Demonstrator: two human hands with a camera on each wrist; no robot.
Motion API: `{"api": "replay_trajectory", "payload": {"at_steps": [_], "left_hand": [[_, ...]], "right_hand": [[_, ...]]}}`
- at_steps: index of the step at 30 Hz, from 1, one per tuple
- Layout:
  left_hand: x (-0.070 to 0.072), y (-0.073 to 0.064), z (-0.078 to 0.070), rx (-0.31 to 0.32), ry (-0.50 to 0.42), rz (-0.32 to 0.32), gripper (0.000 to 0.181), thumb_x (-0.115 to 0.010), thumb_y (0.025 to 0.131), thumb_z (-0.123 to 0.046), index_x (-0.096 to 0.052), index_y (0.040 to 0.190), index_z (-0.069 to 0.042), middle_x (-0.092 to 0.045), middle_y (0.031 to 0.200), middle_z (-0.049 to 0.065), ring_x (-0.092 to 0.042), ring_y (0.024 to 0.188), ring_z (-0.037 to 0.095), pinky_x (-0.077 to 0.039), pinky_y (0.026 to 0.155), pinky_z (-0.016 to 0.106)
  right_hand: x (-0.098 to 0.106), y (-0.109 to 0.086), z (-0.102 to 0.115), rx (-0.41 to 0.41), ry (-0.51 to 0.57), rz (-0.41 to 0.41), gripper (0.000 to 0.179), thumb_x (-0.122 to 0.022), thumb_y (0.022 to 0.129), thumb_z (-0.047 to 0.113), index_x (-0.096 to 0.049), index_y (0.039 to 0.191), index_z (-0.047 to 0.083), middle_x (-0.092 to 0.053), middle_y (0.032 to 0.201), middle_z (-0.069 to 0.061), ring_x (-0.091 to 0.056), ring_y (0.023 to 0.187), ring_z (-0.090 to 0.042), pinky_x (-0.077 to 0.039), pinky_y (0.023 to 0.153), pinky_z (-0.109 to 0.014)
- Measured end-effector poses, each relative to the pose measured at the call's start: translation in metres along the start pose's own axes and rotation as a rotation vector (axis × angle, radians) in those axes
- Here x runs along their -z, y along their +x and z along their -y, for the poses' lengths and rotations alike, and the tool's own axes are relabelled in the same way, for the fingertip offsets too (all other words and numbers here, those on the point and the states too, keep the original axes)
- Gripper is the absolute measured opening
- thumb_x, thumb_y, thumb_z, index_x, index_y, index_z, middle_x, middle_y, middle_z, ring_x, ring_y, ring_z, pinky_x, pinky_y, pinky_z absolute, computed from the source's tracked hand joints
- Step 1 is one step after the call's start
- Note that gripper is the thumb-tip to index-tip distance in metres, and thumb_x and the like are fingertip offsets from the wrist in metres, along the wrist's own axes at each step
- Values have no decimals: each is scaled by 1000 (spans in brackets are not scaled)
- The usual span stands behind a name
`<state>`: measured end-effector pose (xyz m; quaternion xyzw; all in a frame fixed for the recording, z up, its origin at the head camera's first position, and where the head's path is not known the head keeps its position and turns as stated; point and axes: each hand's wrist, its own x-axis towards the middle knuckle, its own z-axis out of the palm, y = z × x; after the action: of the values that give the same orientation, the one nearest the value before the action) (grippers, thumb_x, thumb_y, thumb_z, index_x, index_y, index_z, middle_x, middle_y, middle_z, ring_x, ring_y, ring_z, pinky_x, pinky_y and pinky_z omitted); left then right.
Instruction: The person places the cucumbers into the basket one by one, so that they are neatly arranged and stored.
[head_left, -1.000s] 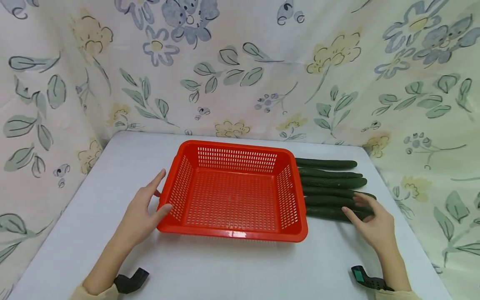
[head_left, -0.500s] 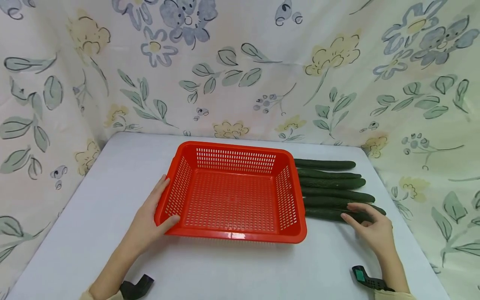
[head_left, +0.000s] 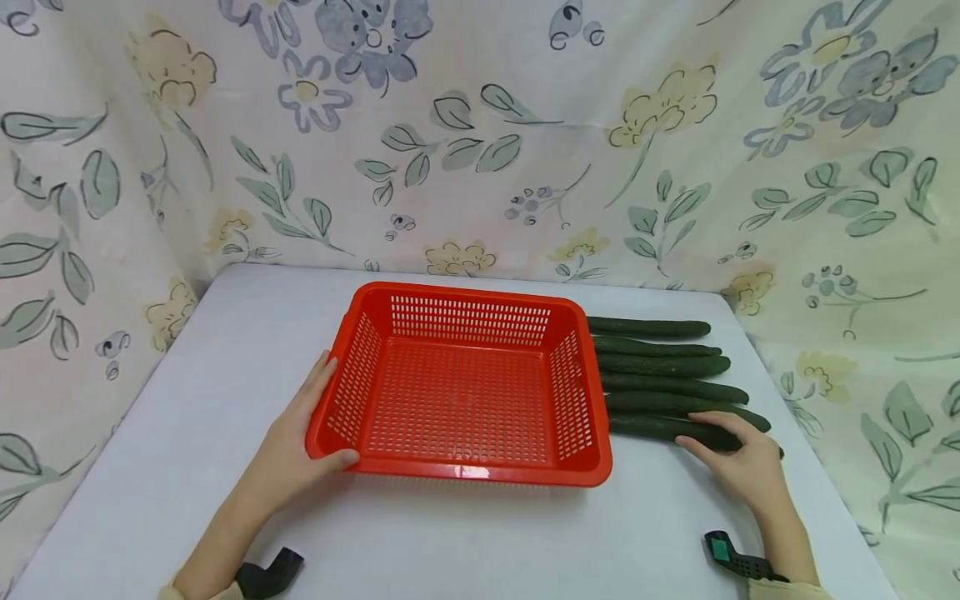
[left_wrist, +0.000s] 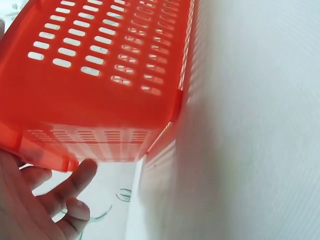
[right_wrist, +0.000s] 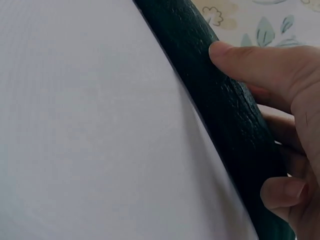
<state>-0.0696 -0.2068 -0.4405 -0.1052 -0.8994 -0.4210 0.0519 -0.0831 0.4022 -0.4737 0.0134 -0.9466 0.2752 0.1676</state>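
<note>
Just right of the red basket [head_left: 465, 472], by its near corner, the frontmost cucumber [head_left: 652, 428] is held by the right hand [head_left: 742, 462]. Grip partly closed: thumb on the near side, fingers bent over the top and far side, nothing else taken. Whether the cucumber is clear of the table [head_left: 480, 542] cannot be told.

Five other cucumbers [head_left: 667, 365] are seen in a row along the basket's right side, back toward its far corner; all left ends are hidden by the basket.

At the basket's near left corner, the rim is clasped by the left hand [head_left: 288, 458], spread wide, thumb along the front edge, fingers around the outer left side. Hold judged light.

For good handling: the cucumber appears to be grasped toward the end away from the basket, so its tip may droop; a firmer hold nearer the middle is advised. The hidden end should be eased out from the basket's side before being raised, lest the wall be snagged. The basket is best kept steady meanwhile.
</note>
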Motion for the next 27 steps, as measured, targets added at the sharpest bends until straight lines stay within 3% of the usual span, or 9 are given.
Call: {"api": "replay_trajectory", "payload": {"at_steps": [4,11,16,20,27], "left_hand": [[1,0,2,7,3,24,126,-94,73,-37,-16,172,-31,-12,179,-2,-36,153,42,-61,91,55],[2,0,4,-20,47,41,144,-100,64,-46,-8,173,-28,-10,179,-5,-39,152,39,-60,93,53],[3,0,4,-32,40,48,147,-101,63,-47,-5,173,-28,-11,179,-3,-40,151,38,-59,93,47],[2,-1,4,-17,-8,54,145,-100,65,-44,-4,172,-31,-16,178,3,-47,144,38,-60,88,35],[2,-1,3,0,-26,55,144,-100,66,-43,-3,172,-32,-18,177,7,-50,141,38,-61,86,34]], "right_hand": [[2,0,-5,-4,-27,30,42,-97,78,28,-81,113,13,-76,120,-15,-63,117,-32,-39,101,-15],[2,0,-9,5,-27,35,42,-97,77,29,-82,114,15,-75,120,-12,-55,115,2,-31,103,-9],[-1,-1,-11,18,-4,11,39,-98,76,27,-82,110,15,-74,117,-10,-52,113,8,-35,102,-11],[-3,-2,-13,21,15,-1,38,-99,75,25,-82,108,15,-72,113,1,-41,111,23,-29,97,-5],[-5,-3,-14,19,15,-13,37,-99,75,26,-82,106,14,-68,113,8,-37,111,27,-28,98,-4]]}}
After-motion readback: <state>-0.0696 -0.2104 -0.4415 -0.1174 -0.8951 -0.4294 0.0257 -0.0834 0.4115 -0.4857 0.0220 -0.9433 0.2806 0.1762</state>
